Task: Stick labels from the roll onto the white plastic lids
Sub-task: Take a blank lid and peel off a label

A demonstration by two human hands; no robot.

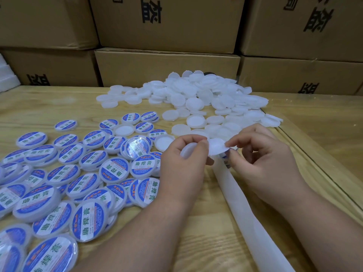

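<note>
My left hand [183,158] grips a white plastic lid [188,150] in its curled fingers and thumb. My right hand [261,154] pinches the edge of a round label [217,146], seen from its white back side, held between the two hands just right of the lid. Below the label a white backing strip [241,205] runs toward me across the wooden table [206,228]. A pile of plain white lids [198,99] lies behind my hands. Many lids with blue labels [78,173] are spread at the left.
Stacked brown cardboard boxes [167,63] wall off the back of the table. The table's right edge [318,165] runs diagonally close to my right hand. White foam pieces [5,75] sit at the far left.
</note>
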